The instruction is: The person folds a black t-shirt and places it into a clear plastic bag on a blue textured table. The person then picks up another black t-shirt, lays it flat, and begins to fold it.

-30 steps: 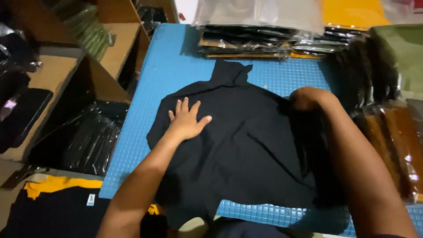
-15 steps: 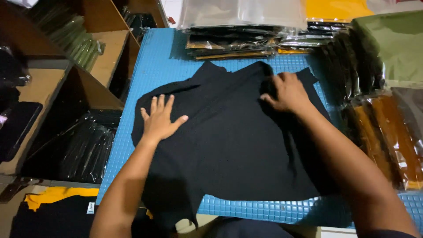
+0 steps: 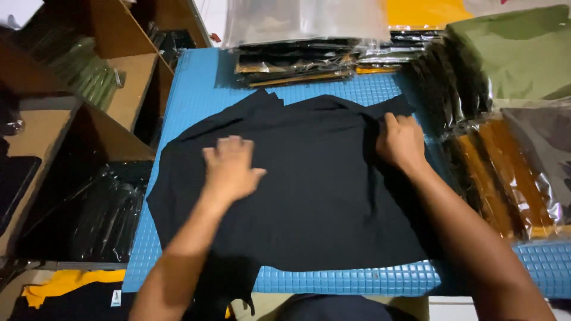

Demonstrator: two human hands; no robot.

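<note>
A black garment [image 3: 315,196] lies spread on a blue grid-textured mat [image 3: 196,89]. My left hand [image 3: 231,168] rests flat on its left-centre part, fingers apart, slightly blurred. My right hand [image 3: 399,141] sits on the garment's upper right, fingers curled and pinching a fold of the cloth near a sleeve. A bottom corner of the garment hangs over the mat's near edge.
Stacks of bagged garments [image 3: 309,62] line the mat's far edge. More bagged clothes, olive [image 3: 511,53] and orange-brown [image 3: 505,178], stand on the right. Wooden shelves [image 3: 113,77] with black bagged items [image 3: 101,214] are on the left. A yellow cloth [image 3: 65,282] lies below.
My left hand slid right toward the garment's middle. My right hand moved along the garment's upper right edge, gathering a fold. The cloth now lies flatter and wider.
</note>
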